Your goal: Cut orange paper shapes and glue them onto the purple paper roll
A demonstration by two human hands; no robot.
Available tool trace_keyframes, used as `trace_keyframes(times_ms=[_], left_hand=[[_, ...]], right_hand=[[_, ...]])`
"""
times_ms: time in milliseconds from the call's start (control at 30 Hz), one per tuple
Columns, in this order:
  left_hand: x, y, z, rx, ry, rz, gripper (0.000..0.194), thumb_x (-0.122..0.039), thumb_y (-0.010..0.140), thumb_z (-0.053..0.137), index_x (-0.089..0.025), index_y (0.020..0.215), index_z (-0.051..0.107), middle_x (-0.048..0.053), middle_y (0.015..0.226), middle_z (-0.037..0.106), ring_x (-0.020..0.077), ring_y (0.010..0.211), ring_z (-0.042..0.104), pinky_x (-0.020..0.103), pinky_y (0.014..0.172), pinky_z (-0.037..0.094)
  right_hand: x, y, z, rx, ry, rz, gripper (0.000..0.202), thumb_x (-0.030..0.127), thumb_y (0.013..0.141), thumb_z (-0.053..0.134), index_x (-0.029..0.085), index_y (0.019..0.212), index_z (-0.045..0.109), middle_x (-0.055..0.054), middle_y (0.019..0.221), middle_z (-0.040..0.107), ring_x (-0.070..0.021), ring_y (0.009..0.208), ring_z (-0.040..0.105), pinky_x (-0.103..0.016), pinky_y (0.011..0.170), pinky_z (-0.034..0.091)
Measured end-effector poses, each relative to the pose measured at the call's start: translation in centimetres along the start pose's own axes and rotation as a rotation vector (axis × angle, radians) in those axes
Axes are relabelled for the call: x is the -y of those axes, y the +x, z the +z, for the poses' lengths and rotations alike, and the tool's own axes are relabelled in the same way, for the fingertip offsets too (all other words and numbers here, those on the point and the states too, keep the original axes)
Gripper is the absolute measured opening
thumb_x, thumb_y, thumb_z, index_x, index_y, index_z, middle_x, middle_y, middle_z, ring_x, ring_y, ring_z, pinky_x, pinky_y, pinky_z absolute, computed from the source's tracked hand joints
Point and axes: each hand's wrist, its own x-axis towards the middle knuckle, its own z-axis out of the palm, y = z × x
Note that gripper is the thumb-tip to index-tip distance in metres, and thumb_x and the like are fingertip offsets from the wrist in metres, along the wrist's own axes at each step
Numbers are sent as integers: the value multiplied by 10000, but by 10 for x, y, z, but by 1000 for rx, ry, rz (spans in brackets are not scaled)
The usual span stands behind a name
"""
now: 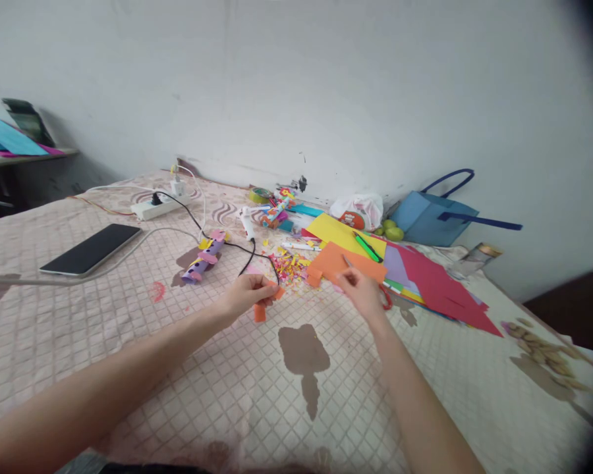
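My left hand (250, 294) is closed in a pinch on a small piece of orange paper (260, 312), held just above the tablecloth. At the edge of a larger orange sheet (333, 257), my right hand (360, 289) has its fingers closed round a pair of scissors. A grey blade tip pokes out ahead of the fingers, and the red scissor handle (387, 297) shows behind the hand. Another cut orange piece (314, 276) lies between the hands. Beyond it is a pile of tiny coloured paper scraps (290, 264). The scissors' middle is hidden by my hand.
A decorated purple paper roll (205, 257), a white glue gun (247, 224) and a phone (93, 249) lie left. A power strip (159, 205) trails cables. Right are a green cutter (368, 247), yellow sheet (348, 236), red sheets (442, 286) and blue bag (432, 217).
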Motion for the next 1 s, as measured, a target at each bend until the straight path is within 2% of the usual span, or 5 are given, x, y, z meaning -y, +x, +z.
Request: trace_keyframes(times_ms=[133,233,433,633,1000], left_hand=[[-2,-1,1,-19,-12,7,301,-395,656,668,-110,652,570,21,574,598,91,531,527,222,554,422],[-2,-2,2,-23,-16,6,307,-403,656,667,-110,646,573,20,565,594,89,526,523,222,553,420],[-6,-7,6,-32,-23,19,299,-396,663,664,-110,654,577,19,573,589,95,544,533,225,561,421],[-7,-11,10,23,23,33,302,-404,698,630,-111,651,574,1,524,554,80,469,487,201,463,372],[1,-8,11,34,25,24,286,-382,679,647,-107,652,576,10,553,583,70,420,467,195,407,346]], right_hand=[[-52,19,-36,-149,-143,94,225,357,587,639,204,573,475,-42,576,564,-204,596,532,-320,587,381],[-62,22,-40,-172,-159,96,229,362,598,626,211,555,459,-49,561,557,-212,593,528,-327,586,374],[-8,1,-1,-27,-1,-36,293,459,770,481,182,714,558,-22,606,578,-159,562,529,-273,546,404],[62,-43,40,431,624,-69,382,504,845,403,169,815,583,6,558,531,-102,457,482,-218,424,382],[68,-54,53,487,786,-35,260,425,784,558,180,698,538,39,523,492,-88,450,435,-217,451,358]])
